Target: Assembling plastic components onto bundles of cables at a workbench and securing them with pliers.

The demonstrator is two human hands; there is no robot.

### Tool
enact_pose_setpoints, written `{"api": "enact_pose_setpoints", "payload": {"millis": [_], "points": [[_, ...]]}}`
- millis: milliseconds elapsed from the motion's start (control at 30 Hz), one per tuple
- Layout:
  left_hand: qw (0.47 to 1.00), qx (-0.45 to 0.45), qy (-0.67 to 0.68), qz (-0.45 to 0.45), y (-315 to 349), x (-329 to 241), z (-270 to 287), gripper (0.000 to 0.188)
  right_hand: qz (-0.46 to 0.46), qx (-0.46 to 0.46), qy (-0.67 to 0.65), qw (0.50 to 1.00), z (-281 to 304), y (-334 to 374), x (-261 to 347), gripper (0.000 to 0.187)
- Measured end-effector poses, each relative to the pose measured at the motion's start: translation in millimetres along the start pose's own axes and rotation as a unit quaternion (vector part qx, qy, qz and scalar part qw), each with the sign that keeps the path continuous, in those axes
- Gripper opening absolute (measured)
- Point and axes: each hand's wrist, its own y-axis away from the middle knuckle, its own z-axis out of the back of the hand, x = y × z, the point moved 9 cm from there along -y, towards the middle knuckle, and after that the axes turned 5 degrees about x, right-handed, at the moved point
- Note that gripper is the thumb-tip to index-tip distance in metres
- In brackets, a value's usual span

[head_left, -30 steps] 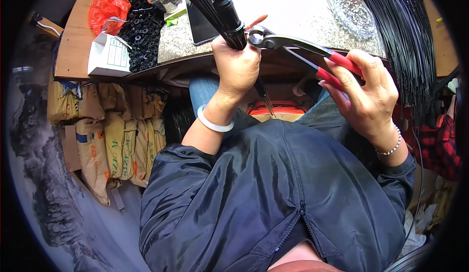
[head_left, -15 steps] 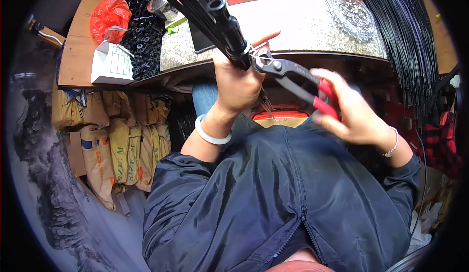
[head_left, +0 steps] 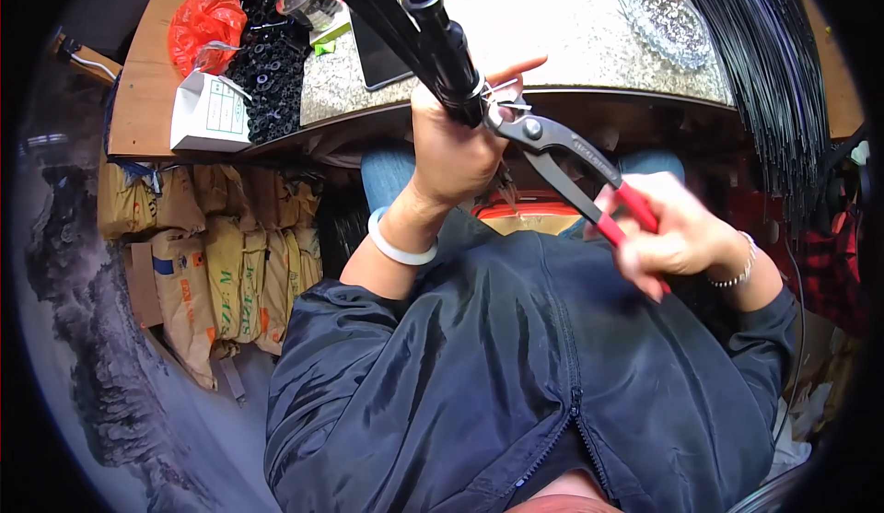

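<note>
My left hand (head_left: 456, 156), a white bangle on its wrist, is wrapped round a black umbrella frame (head_left: 449, 62) above my lap. The frame's thin ribs lean up and left beside a hollow black tube. One finger of that hand points out to the right. Pale wire (head_left: 521, 105) sticks out at the frame's lower end. Right there sit the jaws of red-handled pincers (head_left: 564, 180), touching the wire. My right hand (head_left: 677, 227) is closed round the pincers' handles, its fingers slightly blurred. Whether the jaws bite the wire cannot be made out.
Beyond my hands lies the worktop (head_left: 589, 52). Small black parts (head_left: 267, 80), a white box (head_left: 212, 117) and a red plastic bag (head_left: 207, 29) are at left. A glass dish (head_left: 668, 29) and long black rods (head_left: 769, 80) lie right. Sacks (head_left: 184, 283) stand below left.
My right hand has drawn down and a little right, with the pincers now angled more steeply. The umbrella frame and my left hand have shifted slightly right.
</note>
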Motion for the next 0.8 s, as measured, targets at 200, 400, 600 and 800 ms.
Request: {"api": "enact_pose_setpoints", "payload": {"millis": [200, 400, 600, 800], "points": [[0.997, -0.003, -0.03, 0.069, 5, 8, 3, 0.023, 0.255, -0.338, 0.593, 0.685, 4, 22, 56, 0.055], [0.998, -0.024, -0.047, 0.026, 4, 6, 5, 0.023, -0.177, 0.053, 0.033, 0.982, -11, -4, -9, 0.059], [0.996, -0.037, 0.037, 0.074, 12, 18, 6, 0.025, 0.128, -0.182, 0.502, 0.836, 9, 4, 38, 0.057], [0.997, -0.041, -0.003, 0.069, 11, 15, 3, 0.025, 0.157, -0.163, 0.387, 0.894, 16, 1, 34, 0.042]]}}
